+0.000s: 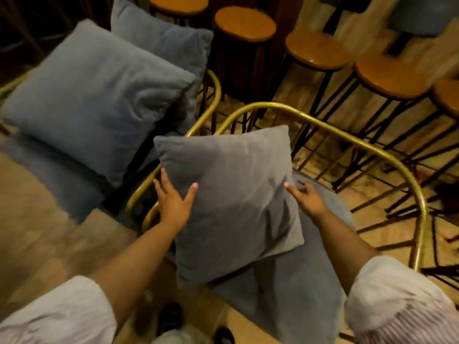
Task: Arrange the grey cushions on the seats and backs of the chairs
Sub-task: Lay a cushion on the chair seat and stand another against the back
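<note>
A square grey cushion (pixel 231 194) stands tilted on the grey seat pad (pixel 298 281) of the near chair with the gold metal frame (pixel 387 157). My left hand (pixel 172 202) presses flat against the cushion's left edge, fingers spread. My right hand (pixel 306 198) touches its right edge, fingers apart. On the chair to the left, a big grey cushion (pixel 94 95) lies on that chair's seat pad (pixel 57 175). Another grey cushion (pixel 164 38) leans behind it against that chair's back.
Several round wooden stools (pixel 318 49) with thin black legs crowd the floor behind and to the right of the chairs. The gold armrests (pixel 211 95) of the two chairs nearly touch. My dark shoes (pixel 171 316) show at the bottom on the light wooden floor.
</note>
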`<move>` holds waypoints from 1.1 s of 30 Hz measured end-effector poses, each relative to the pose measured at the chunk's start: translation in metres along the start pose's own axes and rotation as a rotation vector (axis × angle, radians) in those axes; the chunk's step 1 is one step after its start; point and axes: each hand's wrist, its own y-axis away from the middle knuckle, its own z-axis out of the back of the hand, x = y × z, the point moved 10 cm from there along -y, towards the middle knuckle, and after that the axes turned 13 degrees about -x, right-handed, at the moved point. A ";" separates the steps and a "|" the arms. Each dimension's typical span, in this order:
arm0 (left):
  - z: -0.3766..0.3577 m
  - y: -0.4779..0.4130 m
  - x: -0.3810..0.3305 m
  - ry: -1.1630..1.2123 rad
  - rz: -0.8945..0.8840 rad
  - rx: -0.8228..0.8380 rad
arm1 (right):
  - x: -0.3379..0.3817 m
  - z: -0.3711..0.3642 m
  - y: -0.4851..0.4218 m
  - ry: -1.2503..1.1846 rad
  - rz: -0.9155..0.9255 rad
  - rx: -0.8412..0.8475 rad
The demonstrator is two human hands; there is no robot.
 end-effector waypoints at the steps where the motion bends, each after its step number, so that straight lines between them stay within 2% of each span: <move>1: 0.000 0.005 0.010 0.014 0.029 -0.020 | 0.000 -0.001 -0.008 -0.003 0.010 -0.004; 6: -0.022 0.018 0.060 0.073 0.124 -0.024 | -0.012 -0.026 -0.050 -0.096 0.019 -0.037; 10: -0.048 0.011 0.091 0.099 0.103 0.011 | -0.039 -0.049 -0.090 -0.143 0.026 -0.062; 13: -0.053 0.004 0.103 0.157 0.062 -0.012 | -0.063 -0.067 -0.108 -0.125 0.050 -0.020; 16: -0.055 0.005 0.100 0.214 0.043 -0.026 | -0.079 -0.066 -0.107 -0.142 0.045 -0.040; 21: -0.041 0.019 0.069 0.214 -0.012 -0.058 | -0.061 -0.031 -0.070 -0.236 0.049 -0.044; 26: -0.044 0.013 0.010 0.199 -0.121 0.139 | -0.074 0.033 -0.019 -0.258 -0.029 -0.185; 33: -0.115 0.029 -0.021 -0.007 -0.169 0.475 | -0.167 0.076 0.039 -0.305 -0.259 -0.326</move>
